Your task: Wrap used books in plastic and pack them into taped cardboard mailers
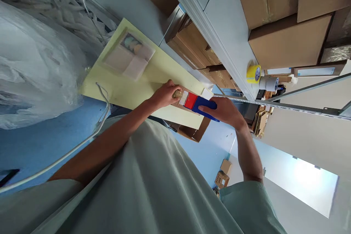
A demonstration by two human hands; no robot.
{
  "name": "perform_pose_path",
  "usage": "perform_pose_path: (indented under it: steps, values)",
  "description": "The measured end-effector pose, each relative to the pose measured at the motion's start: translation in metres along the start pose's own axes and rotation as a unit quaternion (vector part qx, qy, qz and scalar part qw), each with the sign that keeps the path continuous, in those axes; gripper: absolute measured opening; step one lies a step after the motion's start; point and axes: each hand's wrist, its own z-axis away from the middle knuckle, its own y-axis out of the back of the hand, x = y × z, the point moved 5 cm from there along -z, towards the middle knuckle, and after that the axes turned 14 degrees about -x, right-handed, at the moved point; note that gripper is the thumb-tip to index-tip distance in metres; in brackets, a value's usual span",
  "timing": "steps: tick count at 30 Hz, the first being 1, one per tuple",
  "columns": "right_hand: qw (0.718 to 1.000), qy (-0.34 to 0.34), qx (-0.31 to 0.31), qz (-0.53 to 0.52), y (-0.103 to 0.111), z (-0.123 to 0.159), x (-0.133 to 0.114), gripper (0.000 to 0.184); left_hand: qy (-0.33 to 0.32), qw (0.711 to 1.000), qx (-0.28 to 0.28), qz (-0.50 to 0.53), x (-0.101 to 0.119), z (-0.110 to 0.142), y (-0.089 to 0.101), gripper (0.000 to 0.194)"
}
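Note:
My left hand (165, 95) is over the pale yellow board (117, 89), its fingers closed round a small shiny gold-brown object (177, 94) whose kind I cannot make out. Just to the right lies a flat item in blue, red and white (201, 105), with brown cardboard (181, 106) showing along its edges. My right hand (226, 111) grips the blue end, thumb on top and the other fingers mostly hidden. A small white piece (207, 93) shows beyond the item. Farther left on the board rests a clear plastic packet (130, 56) with a picture on it.
Clear plastic wrapping (41, 65) bulks at the left, and a white cable (79, 146) crosses the board's near edge. An open carton (193, 133) stands below the board. Cartons (197, 45) and a grey shelf (230, 29) with tape rolls (253, 74) lie beyond.

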Motion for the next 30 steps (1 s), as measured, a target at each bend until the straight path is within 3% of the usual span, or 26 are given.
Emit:
perform_pose_path:
  steps: [7,12,17,23,28,30]
  values:
    - [0.999,-0.014,-0.045,0.011,-0.019,-0.017,0.047,0.059,0.039,0.997,-0.047,-0.053,-0.004,0.005,0.007,0.057]
    - [0.997,-0.004,-0.081,-0.01,-0.05,-0.058,0.087,0.061,0.047,0.996,-0.046,-0.059,-0.012,0.008,0.004,0.06]
    - [0.995,0.039,-0.087,-0.021,-0.075,-0.095,0.101,0.059,0.059,0.997,-0.024,-0.053,-0.018,0.013,0.003,0.058]
    - [0.995,0.071,-0.07,-0.017,-0.083,-0.105,0.098,0.056,0.066,0.997,0.042,-0.002,-0.011,0.027,-0.002,0.05]
    - [0.995,0.081,-0.06,-0.025,-0.081,-0.103,0.093,0.059,0.127,0.976,0.14,0.108,-0.014,0.043,-0.022,0.075]
    - [0.994,0.083,-0.057,-0.033,-0.08,-0.102,0.092,0.059,0.153,0.963,0.186,0.122,-0.014,0.045,-0.031,0.077]
